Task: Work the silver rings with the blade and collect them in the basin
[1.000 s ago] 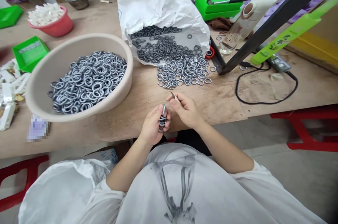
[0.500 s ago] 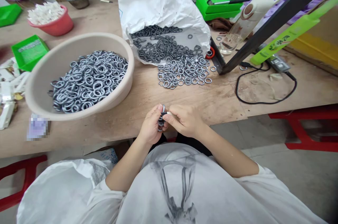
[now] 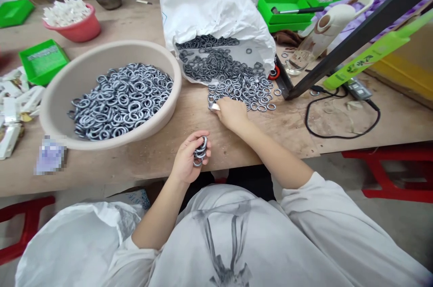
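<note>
My left hand (image 3: 186, 160) is closed around several grey metal rings (image 3: 200, 151), held just above the table's front edge. Further forward, my right hand (image 3: 232, 113) reaches palm down to the near edge of a loose heap of similar rings (image 3: 252, 88). Its fingers are bent and partly hidden. A small white piece (image 3: 214, 106) with a darker end shows at the fingertips; I cannot tell what it is. The heap spills from the mouth of a white woven sack (image 3: 213, 2). Left of my hands stands a large beige basin (image 3: 56, 127) full of rings.
A black metal bar (image 3: 324, 66) slants up at the right, near a clear bottle (image 3: 301, 59) and a black cable (image 3: 307, 120). Green trays (image 3: 287, 18) stand behind. At the left are a red bowl (image 3: 81, 30) of white pieces and a green tray (image 3: 43, 75).
My right hand has moved away from my left hand, forward to the heap of rings. My left hand stays near the table edge, still holding rings. The view has shifted slightly.
</note>
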### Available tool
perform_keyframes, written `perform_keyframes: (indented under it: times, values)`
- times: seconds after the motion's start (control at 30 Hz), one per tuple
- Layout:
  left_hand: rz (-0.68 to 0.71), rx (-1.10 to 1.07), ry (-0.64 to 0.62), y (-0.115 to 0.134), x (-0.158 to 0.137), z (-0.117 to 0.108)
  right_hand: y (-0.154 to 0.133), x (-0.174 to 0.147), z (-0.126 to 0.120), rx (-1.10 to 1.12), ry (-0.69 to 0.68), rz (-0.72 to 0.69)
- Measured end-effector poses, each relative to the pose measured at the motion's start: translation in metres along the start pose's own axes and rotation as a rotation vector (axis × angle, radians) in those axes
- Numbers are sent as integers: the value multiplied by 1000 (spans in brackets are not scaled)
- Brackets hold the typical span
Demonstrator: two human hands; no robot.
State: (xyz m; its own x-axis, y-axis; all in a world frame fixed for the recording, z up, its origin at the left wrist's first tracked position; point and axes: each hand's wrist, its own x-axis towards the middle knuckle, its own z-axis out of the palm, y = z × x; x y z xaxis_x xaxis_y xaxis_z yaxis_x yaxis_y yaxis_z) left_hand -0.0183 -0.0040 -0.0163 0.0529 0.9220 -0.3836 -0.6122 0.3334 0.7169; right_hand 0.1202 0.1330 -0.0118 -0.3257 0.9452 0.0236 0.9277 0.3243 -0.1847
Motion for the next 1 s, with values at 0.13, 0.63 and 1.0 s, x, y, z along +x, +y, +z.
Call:
perform_keyframes:
  times: [0.13, 0.63, 1.0]
  values:
    - [20, 21, 50, 2, 7, -2, 9, -13, -9, 438, 52, -7]
    - [52, 167, -61, -16, 7, 30, 2, -94, -1, 1291, 6, -87]
    - [-19, 71, 16, -12, 1, 38, 6, -111, -10, 521, 184, -324]
